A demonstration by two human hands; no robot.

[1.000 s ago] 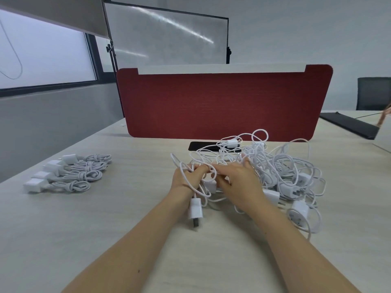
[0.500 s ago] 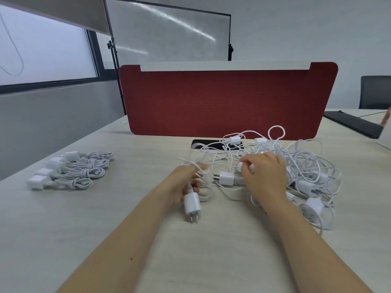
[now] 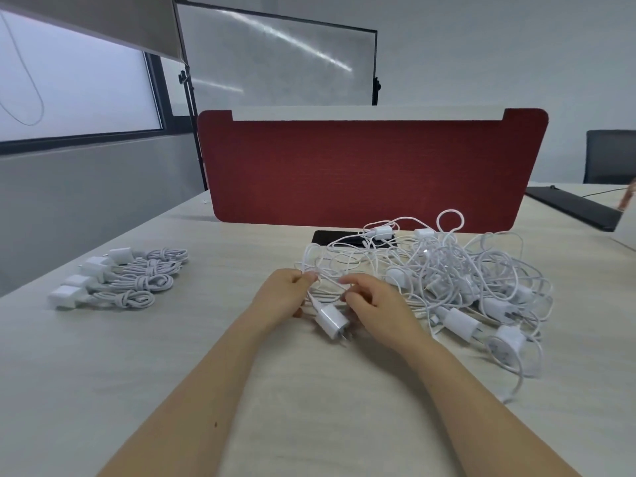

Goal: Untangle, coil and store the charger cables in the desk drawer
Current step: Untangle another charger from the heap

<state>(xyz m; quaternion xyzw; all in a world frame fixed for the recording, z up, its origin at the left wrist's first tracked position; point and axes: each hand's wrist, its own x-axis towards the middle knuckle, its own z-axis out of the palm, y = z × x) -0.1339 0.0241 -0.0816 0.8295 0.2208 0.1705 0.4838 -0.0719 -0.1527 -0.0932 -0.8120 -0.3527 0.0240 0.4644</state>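
Observation:
A tangled heap of white charger cables [image 3: 457, 280] with several plug adapters lies on the desk at centre right. My left hand [image 3: 284, 296] pinches a white cable whose adapter [image 3: 332, 320] hangs just below, between both hands. My right hand [image 3: 373, 301] has its fingers curled round a strand of the same cable, close to the left hand. Several coiled chargers [image 3: 117, 278] lie in a row at the left. No drawer is in view.
A red desk divider [image 3: 371, 170] stands behind the heap, with a black phone [image 3: 339, 237] lying flat at its foot. A black keyboard-like object [image 3: 574, 208] and another person's hand [image 3: 628, 197] are at far right. Bare desk [image 3: 137, 373] lies near me.
My right hand has moved left from the heap to meet the left hand. The adapter below the left hand has tilted, and a cable length is drawn out of the tangle.

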